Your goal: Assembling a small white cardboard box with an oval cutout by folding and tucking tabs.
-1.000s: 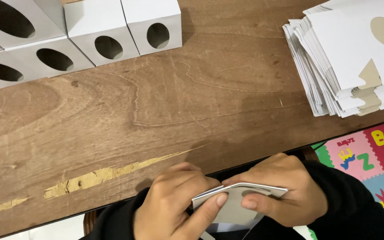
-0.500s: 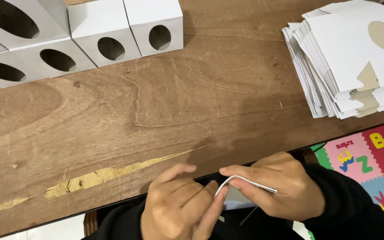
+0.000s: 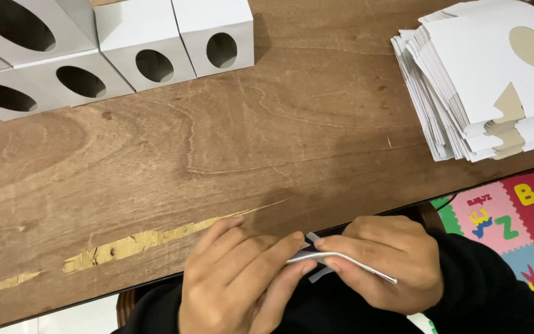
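Both of my hands hold one flat white cardboard blank (image 3: 335,260) just below the table's front edge. My left hand (image 3: 236,278) presses its fingers along the blank's left end. My right hand (image 3: 387,260) pinches it from the right, thumb on top. The blank is seen nearly edge-on, bent slightly, so its shape is mostly hidden. A stack of unfolded white box blanks (image 3: 483,80) with round cut-outs lies at the table's right end. Several folded white boxes (image 3: 156,43) with oval holes stand in a row at the far left.
The wooden table (image 3: 267,142) has a chipped strip of veneer (image 3: 149,238) near its front edge. A coloured foam play mat (image 3: 514,216) covers the floor at lower right. My dark sleeves fill the bottom of the view.
The blank has been flattened from an open, wider fold to a thin edge-on strip. My hands have closed in on it and shifted slightly downwards.
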